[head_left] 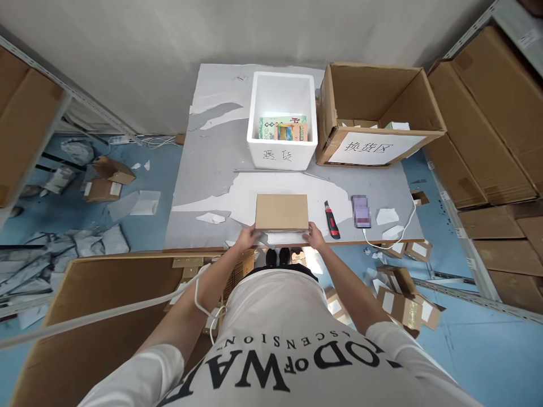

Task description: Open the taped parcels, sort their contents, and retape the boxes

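Observation:
A small brown cardboard box [281, 212] lies at the front edge of the table, between my two hands. My left hand [246, 236] grips its near left corner, and my right hand [314, 235] grips its near right corner. The box's top looks plain and closed. A red and black utility knife [332, 220] lies just right of my right hand. Farther right is a purple phone [361, 212] with a white cable plugged into it.
A white foam box [282, 154] holding colourful packets stands at the table's back, beside a large open carton [382, 148] with a handwritten label. Paper scraps [211, 218] lie on the torn-surfaced table [199, 164]. A big open carton [123, 294] stands below left; small boxes [399, 302] litter the floor.

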Tool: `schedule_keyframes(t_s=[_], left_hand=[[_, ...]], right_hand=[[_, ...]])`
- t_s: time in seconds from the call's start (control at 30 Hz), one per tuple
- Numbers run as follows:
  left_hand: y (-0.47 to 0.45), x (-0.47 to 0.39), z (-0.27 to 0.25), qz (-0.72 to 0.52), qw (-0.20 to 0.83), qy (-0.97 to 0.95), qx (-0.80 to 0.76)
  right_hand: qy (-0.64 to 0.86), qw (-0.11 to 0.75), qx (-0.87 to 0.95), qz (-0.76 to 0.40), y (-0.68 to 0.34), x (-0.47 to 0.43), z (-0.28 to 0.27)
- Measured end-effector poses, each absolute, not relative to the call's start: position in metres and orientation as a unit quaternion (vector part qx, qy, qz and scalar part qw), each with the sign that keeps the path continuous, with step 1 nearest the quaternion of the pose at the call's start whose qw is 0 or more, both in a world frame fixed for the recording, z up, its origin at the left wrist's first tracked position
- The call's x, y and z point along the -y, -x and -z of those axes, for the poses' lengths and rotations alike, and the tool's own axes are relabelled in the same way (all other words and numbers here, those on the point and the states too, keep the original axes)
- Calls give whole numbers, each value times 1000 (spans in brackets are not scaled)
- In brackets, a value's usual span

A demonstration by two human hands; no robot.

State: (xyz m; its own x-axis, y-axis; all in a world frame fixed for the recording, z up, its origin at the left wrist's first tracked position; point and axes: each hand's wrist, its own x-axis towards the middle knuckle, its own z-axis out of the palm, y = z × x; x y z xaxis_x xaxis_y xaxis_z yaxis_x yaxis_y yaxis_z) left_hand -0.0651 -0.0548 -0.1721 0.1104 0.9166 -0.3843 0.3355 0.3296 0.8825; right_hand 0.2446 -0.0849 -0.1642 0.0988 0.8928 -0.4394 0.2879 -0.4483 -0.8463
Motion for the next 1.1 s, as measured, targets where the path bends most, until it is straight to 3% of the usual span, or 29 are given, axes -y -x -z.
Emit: schedule_keyframes(t_s=[0.17,0.3,0.5,0.87,1.1], left_hand=[[62,53,162,-269,529,-530,-605],[61,46,126,-287,449,-573,-623],[47,25,94,-252,343,-566,-706],[50,15,108,-258,361,-555,-704],[59,27,137,-366,494,-466,-636]], right_hand=[[656,317,444,-522,-237,80,148],[635,356,478,-491,-241,74,119],[714,277,501,-404,-242,58,94],[716,312,447,-437,-242,50,119],[692,365,403,-475,-249,62,144]])
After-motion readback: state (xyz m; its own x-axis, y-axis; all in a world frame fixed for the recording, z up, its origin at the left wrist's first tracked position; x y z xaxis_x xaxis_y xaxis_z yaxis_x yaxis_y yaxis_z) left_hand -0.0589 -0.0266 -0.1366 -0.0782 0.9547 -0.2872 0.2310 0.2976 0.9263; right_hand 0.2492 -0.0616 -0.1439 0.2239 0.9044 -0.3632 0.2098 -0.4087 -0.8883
